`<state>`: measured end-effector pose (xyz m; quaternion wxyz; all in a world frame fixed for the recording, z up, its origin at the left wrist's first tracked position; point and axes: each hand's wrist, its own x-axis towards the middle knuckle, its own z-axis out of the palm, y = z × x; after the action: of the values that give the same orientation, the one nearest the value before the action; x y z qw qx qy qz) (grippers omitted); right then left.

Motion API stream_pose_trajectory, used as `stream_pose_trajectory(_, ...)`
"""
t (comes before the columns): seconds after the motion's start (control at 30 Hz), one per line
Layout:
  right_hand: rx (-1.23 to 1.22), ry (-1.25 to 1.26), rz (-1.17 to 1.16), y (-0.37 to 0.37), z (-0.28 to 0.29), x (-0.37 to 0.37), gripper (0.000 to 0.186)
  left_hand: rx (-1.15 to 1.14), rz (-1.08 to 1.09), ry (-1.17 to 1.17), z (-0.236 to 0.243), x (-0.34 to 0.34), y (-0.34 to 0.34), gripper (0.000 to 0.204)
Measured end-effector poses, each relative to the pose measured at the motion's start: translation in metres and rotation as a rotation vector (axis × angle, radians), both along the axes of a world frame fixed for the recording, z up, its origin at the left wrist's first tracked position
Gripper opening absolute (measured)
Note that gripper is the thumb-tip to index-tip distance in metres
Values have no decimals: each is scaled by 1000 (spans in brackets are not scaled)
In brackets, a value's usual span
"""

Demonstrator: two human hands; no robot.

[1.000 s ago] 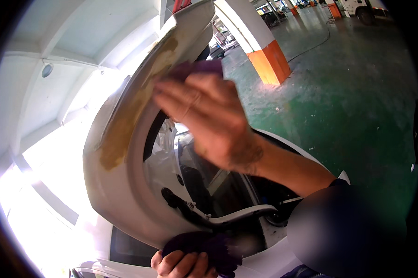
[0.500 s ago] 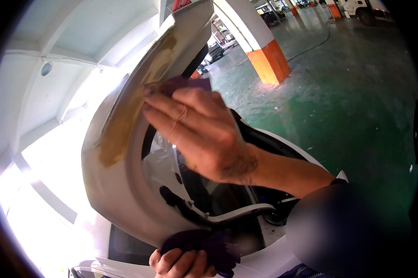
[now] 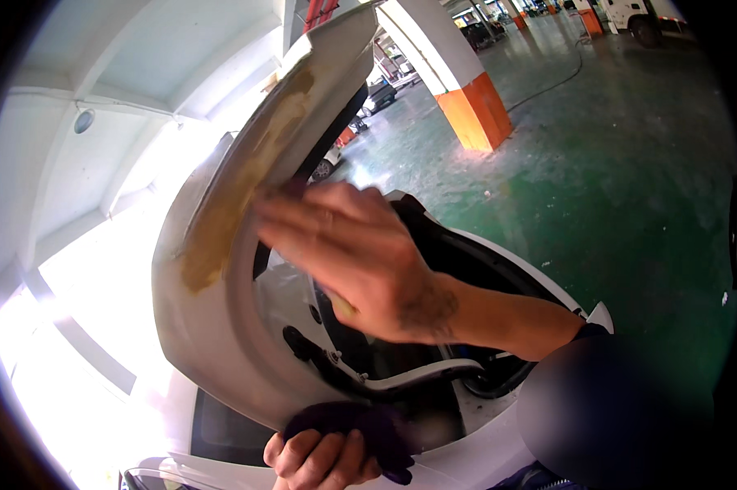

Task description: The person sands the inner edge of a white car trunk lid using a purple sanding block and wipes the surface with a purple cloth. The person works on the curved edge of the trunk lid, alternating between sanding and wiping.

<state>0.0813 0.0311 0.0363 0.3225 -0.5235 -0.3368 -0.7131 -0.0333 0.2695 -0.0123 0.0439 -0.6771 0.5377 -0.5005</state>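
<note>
Filler, a tan and yellowish streak (image 3: 246, 188), ran along the curved edge of a raised white car panel (image 3: 213, 327) that filled the left and middle of the view. The right hand (image 3: 352, 257) came in from the lower right on a bare forearm and lay flat against that edge, fingers (image 3: 291, 224) stretched out side by side and pointing left, their tips touching the lower part of the streak. The hand was blurred; whether anything was pressed under the palm could not be told from this view. The left hand (image 3: 319, 457) showed at the bottom edge, closed on a dark purple cloth (image 3: 360, 425), which was bunched against the lower rim of the panel. Between the two hands, inside the opening behind the panel, a thin metal strut (image 3: 409, 377) ran from a dark bracket toward the right, in front of black inner parts of the white car body (image 3: 540, 282). A dark sleeve (image 3: 622, 408) covered the right arm near the lower right corner. Behind all this lay a green workshop floor (image 3: 630, 188), glossy and stained. A white pillar with an orange base (image 3: 471, 114) stood on it near the top middle, and a hose or cable (image 3: 548, 82) trailed over the floor just past it. Parked cars (image 3: 381, 94) showed small and far off at the top, beyond the panel's upper tip. A white ceiling with beams (image 3: 140, 73) took up the upper left, washed out by bright light toward the left edge.
</note>
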Motion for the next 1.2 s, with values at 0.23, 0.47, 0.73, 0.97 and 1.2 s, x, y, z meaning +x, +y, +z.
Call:
stream_pose_trajectory(0.23, -153, 533, 557, -30, -46, -85, 45, -334, 85, 284, -5, -11, -20, 46)
stream_pose_trajectory(0.47, -302, 862, 974, -53, -54, -101, 25, -302, 133, 515, -10, 12, -36, 7)
stream_pose_trajectory(0.73, 245, 618, 680, -13, -64, -43, 14, -331, 303, 336, -15, 14, -52, 9)
stream_pose_trajectory(0.97, 504, 321, 442, -11, 31, 23, 25, -165, 243, 136, -21, 14, -27, 24)
stream_pose_trajectory(1.2, 746, 225, 558, 11, 58, 38, 27, -150, 152, 109, -23, 24, -23, 22)
